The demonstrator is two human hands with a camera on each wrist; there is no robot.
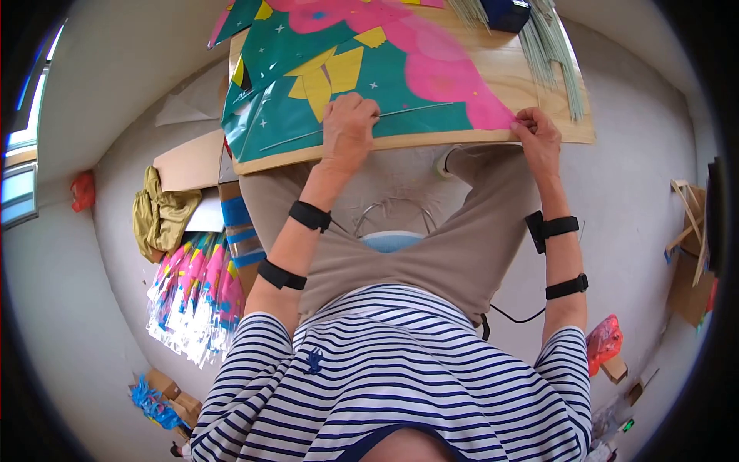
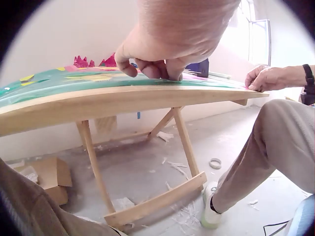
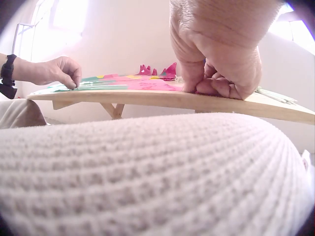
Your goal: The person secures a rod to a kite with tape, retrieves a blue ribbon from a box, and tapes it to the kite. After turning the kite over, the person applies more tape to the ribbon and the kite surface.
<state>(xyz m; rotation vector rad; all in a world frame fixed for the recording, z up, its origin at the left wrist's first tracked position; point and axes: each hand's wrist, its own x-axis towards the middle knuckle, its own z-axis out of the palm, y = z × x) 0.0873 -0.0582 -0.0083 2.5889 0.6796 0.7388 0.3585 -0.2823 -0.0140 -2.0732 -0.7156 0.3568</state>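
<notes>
A green and pink printed sheet (image 1: 431, 77) with yellow shapes lies across the wooden table (image 1: 570, 132). Along its near edge runs a thin pale stick (image 1: 416, 108), slightly slanted. My left hand (image 1: 350, 127) is over the stick's middle, fingers bent down and pinching it against the sheet; the palm hides that part. At the table's front edge, my right hand (image 1: 541, 138) pinches the sheet's pink corner between thumb and fingers. In the right wrist view the right hand's curled fingers (image 3: 216, 87) rest low at the tabletop.
Bundles of pale sticks (image 1: 543, 54) lie at the table's back right beside a dark blue box (image 1: 506, 14). On the floor at left are a pile of colourful printed pieces (image 1: 196, 296) and gold cloth (image 1: 160, 215). A cardboard box (image 2: 54, 179) stands below the table.
</notes>
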